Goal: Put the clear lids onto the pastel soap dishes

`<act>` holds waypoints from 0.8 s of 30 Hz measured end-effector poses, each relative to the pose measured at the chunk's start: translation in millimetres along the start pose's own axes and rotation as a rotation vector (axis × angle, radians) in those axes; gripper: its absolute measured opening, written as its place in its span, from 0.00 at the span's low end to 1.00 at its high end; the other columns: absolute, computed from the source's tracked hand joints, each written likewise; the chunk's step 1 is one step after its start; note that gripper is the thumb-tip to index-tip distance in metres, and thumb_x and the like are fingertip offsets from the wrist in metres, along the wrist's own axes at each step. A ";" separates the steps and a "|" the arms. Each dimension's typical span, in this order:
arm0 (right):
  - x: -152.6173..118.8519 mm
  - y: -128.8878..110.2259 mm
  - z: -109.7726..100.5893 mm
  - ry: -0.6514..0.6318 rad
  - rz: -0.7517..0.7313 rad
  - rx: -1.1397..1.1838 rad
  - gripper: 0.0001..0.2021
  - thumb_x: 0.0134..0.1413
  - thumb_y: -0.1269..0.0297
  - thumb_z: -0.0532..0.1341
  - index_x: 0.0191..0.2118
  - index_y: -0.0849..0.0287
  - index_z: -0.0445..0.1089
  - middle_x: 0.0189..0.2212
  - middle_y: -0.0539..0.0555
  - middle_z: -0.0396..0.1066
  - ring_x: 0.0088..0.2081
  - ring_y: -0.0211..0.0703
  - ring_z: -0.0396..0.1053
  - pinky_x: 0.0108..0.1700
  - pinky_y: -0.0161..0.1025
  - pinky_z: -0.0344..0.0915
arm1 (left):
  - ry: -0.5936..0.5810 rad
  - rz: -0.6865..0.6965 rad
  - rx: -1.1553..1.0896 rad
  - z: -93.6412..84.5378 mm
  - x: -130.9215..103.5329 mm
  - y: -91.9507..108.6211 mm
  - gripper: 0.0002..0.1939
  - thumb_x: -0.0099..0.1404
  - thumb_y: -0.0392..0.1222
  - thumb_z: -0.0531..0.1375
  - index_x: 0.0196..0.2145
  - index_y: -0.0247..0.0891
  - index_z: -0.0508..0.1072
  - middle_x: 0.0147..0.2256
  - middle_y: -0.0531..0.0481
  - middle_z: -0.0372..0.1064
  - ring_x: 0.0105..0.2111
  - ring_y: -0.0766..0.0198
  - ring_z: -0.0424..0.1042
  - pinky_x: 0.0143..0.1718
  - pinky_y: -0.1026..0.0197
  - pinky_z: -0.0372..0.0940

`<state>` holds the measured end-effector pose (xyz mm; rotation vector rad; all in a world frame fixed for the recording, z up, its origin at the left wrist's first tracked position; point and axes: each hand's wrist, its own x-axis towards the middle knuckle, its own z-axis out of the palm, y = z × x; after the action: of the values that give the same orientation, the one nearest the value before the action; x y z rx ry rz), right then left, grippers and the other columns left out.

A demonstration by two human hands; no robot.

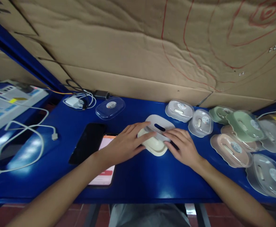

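Between my hands, over the blue table, are two parts of a soap dish: a pale grey oval tray [155, 119] with a dark slot, and a cream oval base [157, 148] partly under it on the near side. My left hand [127, 142] grips their left side, thumb underneath and fingers lying over the tray. On the right, my right hand [182, 145] holds the tray's edge between thumb and fingers. A clear lid [111, 107] with a round sticker lies farther back to the left.
Several lidded soap dishes in grey, green [245, 125] and pink [231, 149] crowd the right side. Left of my hands lie a dark phone [88, 142] and a phone with a lit screen [102, 178]. White cables [41, 138] trail at the left; a cardboard wall [128, 47] rises behind.
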<state>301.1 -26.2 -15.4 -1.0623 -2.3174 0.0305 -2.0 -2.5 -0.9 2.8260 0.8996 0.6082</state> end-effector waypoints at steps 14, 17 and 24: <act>-0.1 -18.1 6.2 -0.227 -0.247 -0.064 0.15 0.74 0.59 0.62 0.60 0.58 0.74 0.57 0.58 0.78 0.61 0.50 0.72 0.66 0.51 0.59 | -0.041 0.092 0.066 2.4 1.9 -7.1 0.12 0.74 0.37 0.65 0.54 0.38 0.76 0.59 0.38 0.74 0.61 0.44 0.73 0.60 0.42 0.72; 1.2 -17.6 4.9 -0.232 -0.267 -0.060 0.16 0.75 0.61 0.61 0.62 0.58 0.73 0.59 0.57 0.78 0.62 0.50 0.72 0.67 0.51 0.59 | -0.043 0.100 0.061 2.5 1.1 -8.6 0.11 0.74 0.39 0.65 0.52 0.38 0.77 0.57 0.38 0.76 0.59 0.45 0.75 0.58 0.44 0.72; 0.8 -15.0 4.8 -0.221 -0.229 -0.037 0.21 0.75 0.68 0.57 0.68 0.57 0.67 0.63 0.57 0.75 0.67 0.50 0.68 0.73 0.55 0.56 | 0.075 -0.162 0.089 -10.6 0.9 -28.4 0.18 0.77 0.48 0.61 0.59 0.40 0.76 0.63 0.35 0.71 0.62 0.40 0.73 0.60 0.38 0.70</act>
<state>287.9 -34.9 -15.2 -0.8408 -2.6359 0.0159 -20.7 21.1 2.7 2.7864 1.1830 0.6725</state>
